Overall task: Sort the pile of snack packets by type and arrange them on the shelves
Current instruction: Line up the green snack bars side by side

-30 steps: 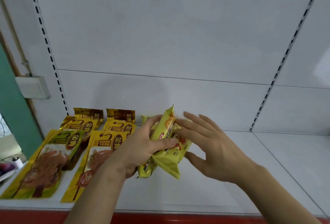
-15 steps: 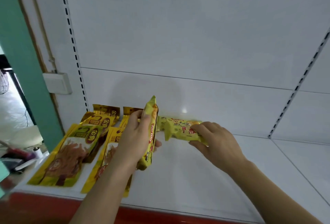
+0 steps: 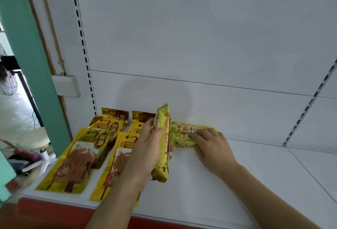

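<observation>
Snack packets in glossy yellow film sit at the centre of the frame on the smooth white metal shelf [image 3: 237, 183]. The left hand [image 3: 145, 154] grips a long, narrow yellow biscuit packet [image 3: 162, 148] held on edge, thumb and fingers curled round its crinkled wrapper. Just right of it, the right hand [image 3: 212, 146] pinches a second oblong yellow packet with red lettering [image 3: 179, 138], which lies flat on the shelf against a matching packet behind it [image 3: 189, 127]. At lower left, flat gold-and-yellow foil pouches printed with dried meat strips [image 3: 78, 157] lie in overlapping rows. A white plastic switch box [image 3: 65, 86] is fixed beside a green pillar [image 3: 27, 55] at upper left.
</observation>
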Available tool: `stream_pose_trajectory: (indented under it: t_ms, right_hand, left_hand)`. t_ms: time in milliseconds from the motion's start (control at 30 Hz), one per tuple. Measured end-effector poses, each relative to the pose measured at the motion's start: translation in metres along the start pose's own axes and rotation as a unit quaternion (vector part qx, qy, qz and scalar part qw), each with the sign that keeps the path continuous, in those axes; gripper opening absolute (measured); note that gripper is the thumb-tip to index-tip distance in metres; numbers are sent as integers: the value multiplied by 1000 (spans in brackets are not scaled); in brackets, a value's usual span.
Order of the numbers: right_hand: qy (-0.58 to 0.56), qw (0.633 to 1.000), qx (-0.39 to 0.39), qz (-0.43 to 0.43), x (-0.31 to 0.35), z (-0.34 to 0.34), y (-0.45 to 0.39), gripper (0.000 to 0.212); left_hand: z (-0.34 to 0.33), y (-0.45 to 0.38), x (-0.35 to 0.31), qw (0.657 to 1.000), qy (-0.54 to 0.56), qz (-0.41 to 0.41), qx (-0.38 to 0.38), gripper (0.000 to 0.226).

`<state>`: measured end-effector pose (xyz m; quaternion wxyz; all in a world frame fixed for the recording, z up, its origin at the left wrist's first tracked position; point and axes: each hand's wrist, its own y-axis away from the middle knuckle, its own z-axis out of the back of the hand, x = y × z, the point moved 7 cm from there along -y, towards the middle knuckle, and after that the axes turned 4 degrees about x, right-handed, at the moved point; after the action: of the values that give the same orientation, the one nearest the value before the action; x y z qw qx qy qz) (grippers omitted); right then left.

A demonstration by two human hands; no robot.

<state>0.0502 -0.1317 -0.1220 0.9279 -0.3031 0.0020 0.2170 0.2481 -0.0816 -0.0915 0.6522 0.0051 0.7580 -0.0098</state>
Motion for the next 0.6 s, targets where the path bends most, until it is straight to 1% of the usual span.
stream_pose_trajectory:
  t_ms: [167, 200, 267, 333, 433, 500, 533, 600]
  right_hand:
    - [34, 997, -52, 48, 19, 6, -7, 29]
    - [35, 997, -51, 45, 19, 4, -8, 27]
    - [0, 999, -35, 26, 17, -1, -11, 23]
    - [-44, 999, -16, 11, 13, -1, -12, 26]
    - [-17, 999, -16, 27, 10, 1, -11, 23]
    - [-25, 1000, -16, 11, 7, -1, -11, 23]
    - [-37, 999, -12, -2, 6, -2, -11, 25]
    - [-54, 998, 10, -14, 6, -3, -14, 25]
  left_hand:
    - [-2, -6, 5, 1000, -2, -7, 4, 30]
    - [-3, -6, 6, 1000, 3, -9, 6, 30]
    - [-5, -6, 7, 1000, 12, -7, 9, 31]
    - [-7, -6, 10, 1000, 12, -6, 11, 31]
    - [-9, -7, 13, 1000, -2, -7, 10, 29]
    - [-11, -7, 14, 1000, -4, -6, 7, 31]
    - [-12, -6, 13, 1000, -16, -10, 8, 35]
    - [-14, -4, 11, 999, -47, -20, 7, 56]
